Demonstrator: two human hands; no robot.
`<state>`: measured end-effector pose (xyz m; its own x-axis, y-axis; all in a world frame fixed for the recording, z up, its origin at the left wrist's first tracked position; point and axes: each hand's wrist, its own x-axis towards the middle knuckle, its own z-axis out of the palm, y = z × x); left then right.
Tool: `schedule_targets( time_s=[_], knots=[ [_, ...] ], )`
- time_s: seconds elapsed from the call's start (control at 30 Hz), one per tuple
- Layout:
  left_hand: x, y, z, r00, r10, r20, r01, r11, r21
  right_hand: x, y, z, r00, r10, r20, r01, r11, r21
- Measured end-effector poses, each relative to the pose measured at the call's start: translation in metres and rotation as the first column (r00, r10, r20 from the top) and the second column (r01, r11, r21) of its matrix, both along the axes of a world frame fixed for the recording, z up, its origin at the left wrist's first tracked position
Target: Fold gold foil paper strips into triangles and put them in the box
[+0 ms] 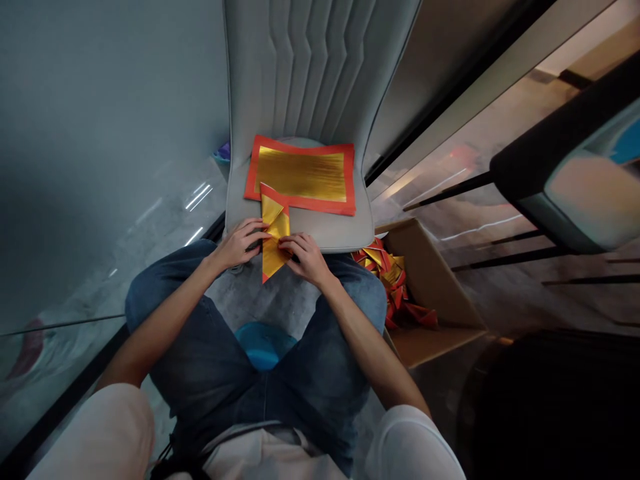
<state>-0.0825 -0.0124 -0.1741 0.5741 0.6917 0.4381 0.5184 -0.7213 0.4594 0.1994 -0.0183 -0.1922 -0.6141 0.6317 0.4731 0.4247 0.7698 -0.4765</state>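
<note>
Room inventory: 1 pale blue-grey matt wall (100,120), left side. 1 polished grey stone floor (165,223), carrying 3 or more white streaks of reflected light (199,197). 1 straight black skirting strip (75,393) along the wall base. 1 grey upholstered chair with channel-stitched back (310,67). 1 black-edged furniture piece on thin black rods (530,167), right side, partly cut off.

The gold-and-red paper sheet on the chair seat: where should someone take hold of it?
Pinch the red border of the gold paper sheet at its right edge from above: it lies flat, and the folded gold piece and left hand and right hand crowd its near edge.
</note>
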Motion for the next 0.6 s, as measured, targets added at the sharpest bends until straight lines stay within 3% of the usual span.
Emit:
schedule_targets(
  time_s=[0.13, 0.27, 0.4, 0.5, 0.6],
  knots=[
    [0.007, 0.008, -0.001, 0.993, 0.044, 0.11, -0.049, 0.998, 0.04, -0.002, 0.005, 0.003, 0.978, -0.025, -0.207, 0.029, 0.999, 0.015],
    [0.012, 0.011, -0.006, 0.984, 0.054, 0.17, -0.072, 0.992, 0.106, -0.002, 0.008, 0.004, 0.977, -0.03, -0.211, 0.025, 0.999, -0.026],
    [0.012, 0.007, -0.014, 0.983, 0.072, 0.172, -0.092, 0.99, 0.111, 0.001, 0.005, 0.007, 0.97, 0.039, -0.238, -0.057, 0.996, -0.066],
    [0.012, 0.006, -0.02, 0.982, 0.101, 0.158, -0.123, 0.983, 0.138, 0.004, 0.001, 0.011, 0.978, 0.133, -0.162, -0.151, 0.983, -0.1],
    [0.011, 0.006, -0.025, 0.986, 0.103, 0.129, -0.123, 0.98, 0.154, 0.003, 0.0, 0.007, 0.988, 0.156, -0.001, -0.155, 0.982, -0.107]
  ],
)
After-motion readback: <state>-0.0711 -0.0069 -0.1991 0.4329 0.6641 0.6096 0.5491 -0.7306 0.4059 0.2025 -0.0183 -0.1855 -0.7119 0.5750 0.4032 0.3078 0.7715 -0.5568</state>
